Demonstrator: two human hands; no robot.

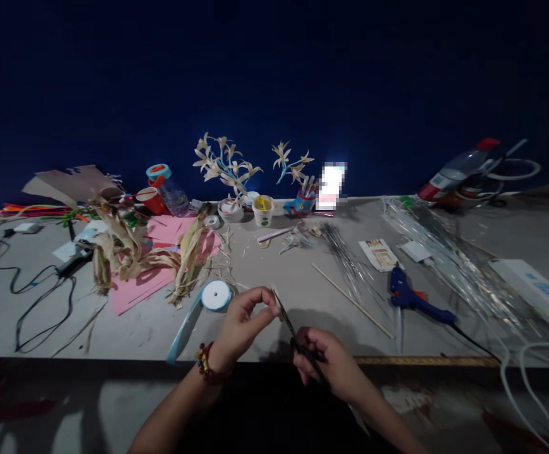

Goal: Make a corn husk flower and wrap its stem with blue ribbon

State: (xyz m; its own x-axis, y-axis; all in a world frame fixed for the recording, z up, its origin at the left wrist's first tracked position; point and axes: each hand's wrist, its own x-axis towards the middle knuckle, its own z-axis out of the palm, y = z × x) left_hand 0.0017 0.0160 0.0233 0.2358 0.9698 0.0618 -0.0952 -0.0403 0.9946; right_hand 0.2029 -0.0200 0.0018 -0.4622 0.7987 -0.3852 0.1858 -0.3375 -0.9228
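Observation:
My right hand (319,356) is closed around the handles of a pair of dark scissors (288,320), whose blades point up and to the left. At their tip, the thumb and forefinger of my left hand (250,318) pinch something small and pale that I cannot make out. A beaded bracelet (204,362) circles my left wrist. Left of that hand sits a roll of light blue ribbon (216,295), its loose end (184,331) trailing over the table's front edge. Dried corn husks (135,258) lie farther left on pink paper sheets (146,290).
Pale husk flowers (224,164) stand in a pot at the back, near a paper cup (262,211) and a lit phone (330,188). On the right lie thin wires (350,258), a stick (350,299), a blue glue gun (416,299) and a power strip (539,290). Black cables (19,290) cross the left.

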